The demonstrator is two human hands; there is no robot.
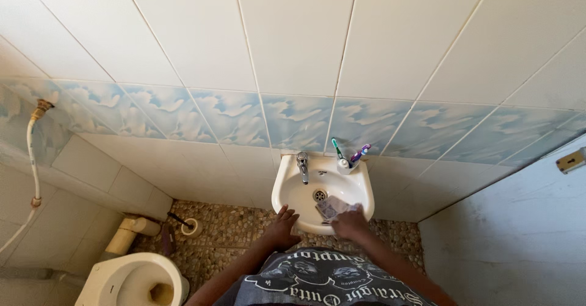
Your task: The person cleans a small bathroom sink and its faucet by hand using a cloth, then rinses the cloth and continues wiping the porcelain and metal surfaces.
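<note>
A small white washbasin hangs on the tiled wall, with a chrome tap at its back and a drain in the bowl. My right hand is inside the bowl at its front right, closed on a crumpled grey patterned cloth. My left hand rests with fingers spread on the basin's front left rim. Two toothbrushes stand in a small white cup at the basin's back right corner.
A white toilet bowl sits at the lower left, with a hose on the left wall. A toilet brush holder stands on the pebble floor. A pale door is at the right.
</note>
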